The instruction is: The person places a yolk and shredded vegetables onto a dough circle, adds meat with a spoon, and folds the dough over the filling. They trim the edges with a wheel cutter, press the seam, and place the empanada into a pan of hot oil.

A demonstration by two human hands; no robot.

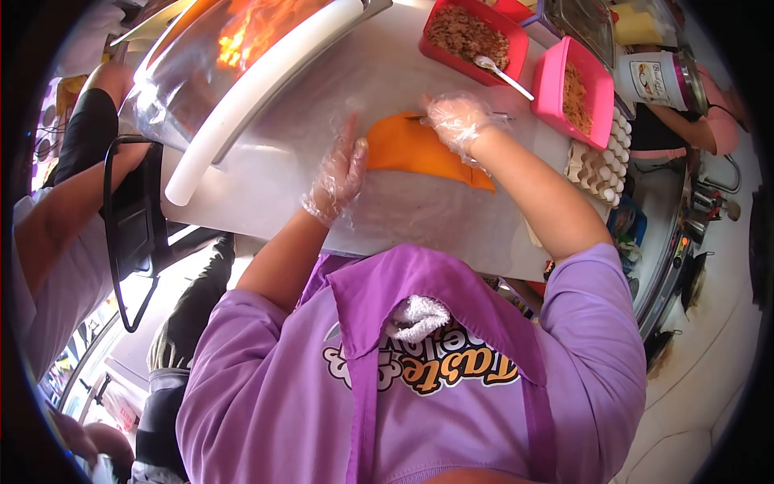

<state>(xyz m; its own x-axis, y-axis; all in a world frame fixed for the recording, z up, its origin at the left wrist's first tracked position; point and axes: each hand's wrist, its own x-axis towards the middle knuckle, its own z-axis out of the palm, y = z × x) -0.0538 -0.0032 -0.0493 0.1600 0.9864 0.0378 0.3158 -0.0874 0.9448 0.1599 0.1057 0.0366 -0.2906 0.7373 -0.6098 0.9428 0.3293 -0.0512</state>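
Observation:
A bright orange folded sheet (415,149), which looks like dough, lies on the pale tabletop (403,210). My left hand (343,169), in a clear plastic glove, is beside the sheet's left end with its fingers stretched out and nothing in them. My right hand (459,121), also in a clear glove, is over the sheet's upper right edge with its fingers curled. A thin dark line shows by those fingertips; what it is, I cannot make out.
Behind my right hand stand a pink tub (476,40) of brown crumbly filling with a white spoon (504,78) and another pink tub (574,89). An egg tray (601,161) is at the right edge. A curved white bar (266,97) borders a clear cover. Other people stand at both sides.

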